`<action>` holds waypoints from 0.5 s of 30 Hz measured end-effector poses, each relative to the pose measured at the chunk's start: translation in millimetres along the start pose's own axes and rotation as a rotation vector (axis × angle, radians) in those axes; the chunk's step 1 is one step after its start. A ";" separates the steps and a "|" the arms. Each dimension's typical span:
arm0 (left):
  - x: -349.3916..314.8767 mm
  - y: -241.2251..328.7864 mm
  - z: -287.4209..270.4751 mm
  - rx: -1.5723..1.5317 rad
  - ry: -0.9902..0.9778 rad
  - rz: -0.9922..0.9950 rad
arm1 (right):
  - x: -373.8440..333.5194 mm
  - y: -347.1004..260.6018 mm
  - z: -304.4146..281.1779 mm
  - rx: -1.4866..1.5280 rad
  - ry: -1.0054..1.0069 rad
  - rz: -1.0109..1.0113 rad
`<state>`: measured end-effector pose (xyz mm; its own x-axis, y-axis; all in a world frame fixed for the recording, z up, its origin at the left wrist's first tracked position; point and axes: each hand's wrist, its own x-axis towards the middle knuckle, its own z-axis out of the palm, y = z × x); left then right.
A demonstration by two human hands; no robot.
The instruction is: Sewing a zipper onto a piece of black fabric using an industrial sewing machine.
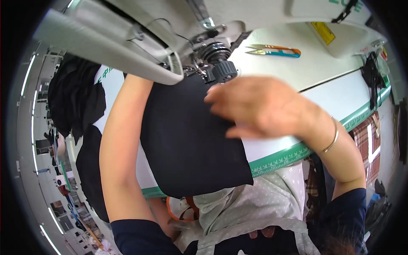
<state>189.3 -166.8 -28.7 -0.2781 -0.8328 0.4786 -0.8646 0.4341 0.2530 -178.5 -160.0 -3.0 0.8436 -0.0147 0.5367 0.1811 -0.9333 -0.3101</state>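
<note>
A black fabric panel [191,140] lies under the sewing machine's needle area [208,74] and hangs over the table's front edge toward my lap. Over its right side is my right hand [263,106], blurred by motion. Its thumb and fingers look spread, with nothing visible between them; whether it touches the cloth I cannot tell. My left forearm [121,140] reaches up along the left of the panel. The machine's pale arm [106,51] hides my left hand and whatever it touches.
Thread snips [276,52] with orange and teal handles lie on the machine bed, right of the needle area. Black cloth pieces [74,93] are heaped at the left. A green measuring strip [280,157] edges the table. A black bundle [374,78] hangs at the right.
</note>
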 end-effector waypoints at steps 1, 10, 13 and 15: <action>-1.5 2.3 0.9 -0.007 0.022 0.018 | 1.8 -5.6 6.5 0.014 -0.063 -0.015; -5.2 68.0 -22.0 0.373 -0.025 0.225 | -1.4 -6.6 7.8 0.018 -0.203 0.002; -28.6 93.0 -46.0 0.660 -0.136 0.512 | -3.1 -5.7 9.7 0.009 -0.189 -0.012; -35.3 118.9 -52.7 0.587 -0.181 0.494 | -3.0 -4.4 10.5 0.012 -0.168 -0.022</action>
<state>118.4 -67.7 28.8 -0.7079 -0.6556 0.2628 -0.6888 0.5581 -0.4627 -176.5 -152.0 -11.5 0.9118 0.0668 0.4052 0.2054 -0.9285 -0.3093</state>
